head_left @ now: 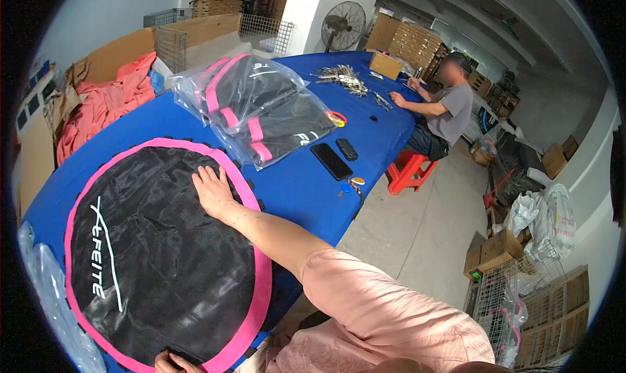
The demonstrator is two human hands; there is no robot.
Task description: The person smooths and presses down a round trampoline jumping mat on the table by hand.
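Observation:
A round black cloth (173,242) with a pink border and white lettering lies spread on the blue-covered table (300,207). My right hand (214,192) rests flat on its upper right part, fingers apart. At the bottom edge of the view, my left hand (175,362) has its fingers bent at the cloth's near border and is partly cut off. Just above the round cloth are folded black-and-pink pieces in a clear plastic bag (257,105). A black phone (331,161) and a small black case (347,149) sit right of the bag.
Another person (450,105) sits on a red stool (411,171) at the table's far right, near a pile of metal parts (342,79) and a cardboard box (386,65). Clear plastic (55,301) lies along the left edge. Keys (357,189) hang by the table edge.

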